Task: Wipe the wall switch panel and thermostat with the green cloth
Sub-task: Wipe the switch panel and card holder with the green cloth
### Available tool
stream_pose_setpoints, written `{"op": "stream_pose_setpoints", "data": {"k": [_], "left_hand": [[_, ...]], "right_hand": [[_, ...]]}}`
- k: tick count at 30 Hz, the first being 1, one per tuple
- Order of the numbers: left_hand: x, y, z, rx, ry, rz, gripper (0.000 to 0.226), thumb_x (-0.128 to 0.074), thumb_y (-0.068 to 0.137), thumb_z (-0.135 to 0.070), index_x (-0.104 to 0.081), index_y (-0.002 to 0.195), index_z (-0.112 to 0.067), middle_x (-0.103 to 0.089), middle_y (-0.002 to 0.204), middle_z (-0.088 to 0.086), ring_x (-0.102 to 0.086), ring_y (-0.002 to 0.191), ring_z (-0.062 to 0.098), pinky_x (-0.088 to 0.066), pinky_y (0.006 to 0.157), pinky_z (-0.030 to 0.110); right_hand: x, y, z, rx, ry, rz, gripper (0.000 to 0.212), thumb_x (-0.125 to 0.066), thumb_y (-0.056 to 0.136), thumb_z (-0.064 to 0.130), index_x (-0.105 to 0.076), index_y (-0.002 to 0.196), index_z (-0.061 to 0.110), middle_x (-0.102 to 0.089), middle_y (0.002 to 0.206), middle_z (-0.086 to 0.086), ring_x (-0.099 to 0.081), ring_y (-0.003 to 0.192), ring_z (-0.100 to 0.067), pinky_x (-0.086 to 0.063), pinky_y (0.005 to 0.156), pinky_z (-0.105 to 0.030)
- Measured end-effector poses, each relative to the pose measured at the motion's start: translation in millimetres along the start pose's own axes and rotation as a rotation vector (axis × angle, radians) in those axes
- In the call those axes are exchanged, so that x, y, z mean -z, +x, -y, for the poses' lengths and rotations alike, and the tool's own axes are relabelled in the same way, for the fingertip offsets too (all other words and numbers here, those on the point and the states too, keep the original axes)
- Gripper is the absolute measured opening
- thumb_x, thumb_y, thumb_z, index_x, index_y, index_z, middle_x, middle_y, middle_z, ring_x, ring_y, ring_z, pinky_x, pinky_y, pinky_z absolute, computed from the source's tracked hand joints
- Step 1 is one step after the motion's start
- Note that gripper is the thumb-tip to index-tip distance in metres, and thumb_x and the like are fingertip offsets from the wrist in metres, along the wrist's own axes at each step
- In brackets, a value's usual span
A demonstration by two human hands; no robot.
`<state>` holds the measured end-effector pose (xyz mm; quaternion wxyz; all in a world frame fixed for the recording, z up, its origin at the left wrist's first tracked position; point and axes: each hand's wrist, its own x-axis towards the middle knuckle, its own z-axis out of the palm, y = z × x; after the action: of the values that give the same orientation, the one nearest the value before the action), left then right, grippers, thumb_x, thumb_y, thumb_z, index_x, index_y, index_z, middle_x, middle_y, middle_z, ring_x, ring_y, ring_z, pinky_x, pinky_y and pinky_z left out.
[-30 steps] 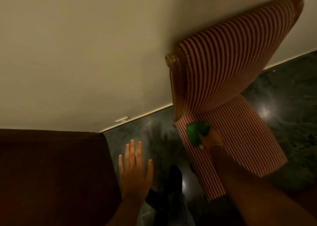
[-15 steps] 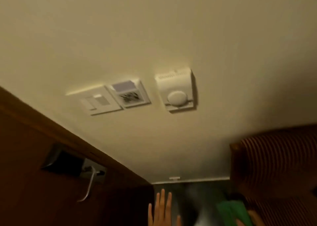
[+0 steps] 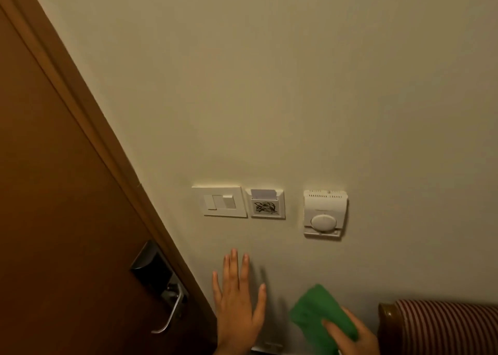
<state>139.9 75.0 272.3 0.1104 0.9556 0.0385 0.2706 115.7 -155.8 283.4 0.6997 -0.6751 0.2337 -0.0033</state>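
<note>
A white switch panel (image 3: 219,201) sits on the beige wall, with a key-card holder (image 3: 267,204) right beside it. Further right is a white thermostat (image 3: 324,214) with a round dial. My right hand (image 3: 350,336) holds a folded green cloth (image 3: 318,317) low in view, below and between the card holder and the thermostat, apart from both. My left hand (image 3: 238,298) is raised with fingers spread, palm toward the wall, under the switch panel and holding nothing.
A brown wooden door (image 3: 67,193) fills the left side, with a metal lock plate and lever handle (image 3: 164,287). The top of a red-and-white striped chair back (image 3: 442,325) with a wooden frame stands at the lower right, close to the wall.
The view has swung up from the floor and chair to the wall. Both hands have risen toward the panels, and the green cloth has come up off the chair in my right hand.
</note>
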Motion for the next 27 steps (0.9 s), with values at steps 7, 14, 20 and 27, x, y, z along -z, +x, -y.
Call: {"op": "stream_pose_setpoints", "data": {"k": [7,14,20,27], "left_hand": [[25,44,1,-0.056,-0.044,-0.099,0.08,-0.019,0.116,-0.063,-0.004,0.181,-0.02,-0.006,0.188,0.013,-0.001,0.175,0.028,0.008,0.139,0.047],[38,56,17,-0.088,-0.062,-0.217,0.08,-0.018,0.116,-0.063,0.0,0.181,-0.021,0.001,0.189,0.01,0.003,0.175,0.025,0.01,0.139,0.047],[53,64,21,-0.104,-0.111,-0.268,0.083,-0.03,0.115,-0.06,0.003,0.181,-0.023,0.006,0.189,0.006,0.004,0.175,0.024,0.01,0.139,0.048],[81,108,15,-0.149,-0.158,-0.338,0.089,-0.04,0.11,-0.055,0.007,0.18,-0.027,0.011,0.188,0.003,0.005,0.175,0.025,0.011,0.139,0.051]], "right_hand": [[-31,-43,96,0.458,0.036,0.013,0.042,-0.073,0.083,-0.021,-0.074,0.118,0.001,-0.071,0.113,-0.011,-0.071,0.092,0.01,-0.053,0.082,-0.004],[-60,-56,117,0.59,0.259,0.073,0.05,-0.076,0.076,-0.027,-0.071,0.122,-0.01,-0.065,0.106,-0.023,-0.068,0.091,0.009,-0.053,0.081,-0.005],[-74,-60,121,0.737,0.305,0.001,0.044,-0.074,0.081,-0.011,-0.068,0.124,-0.014,-0.068,0.117,-0.021,-0.069,0.11,-0.013,-0.05,0.099,-0.01],[-98,-64,163,0.563,0.552,-0.236,0.028,-0.069,0.099,0.004,-0.072,0.119,0.024,-0.079,0.116,0.011,-0.076,0.105,-0.001,-0.059,0.08,-0.011]]}}
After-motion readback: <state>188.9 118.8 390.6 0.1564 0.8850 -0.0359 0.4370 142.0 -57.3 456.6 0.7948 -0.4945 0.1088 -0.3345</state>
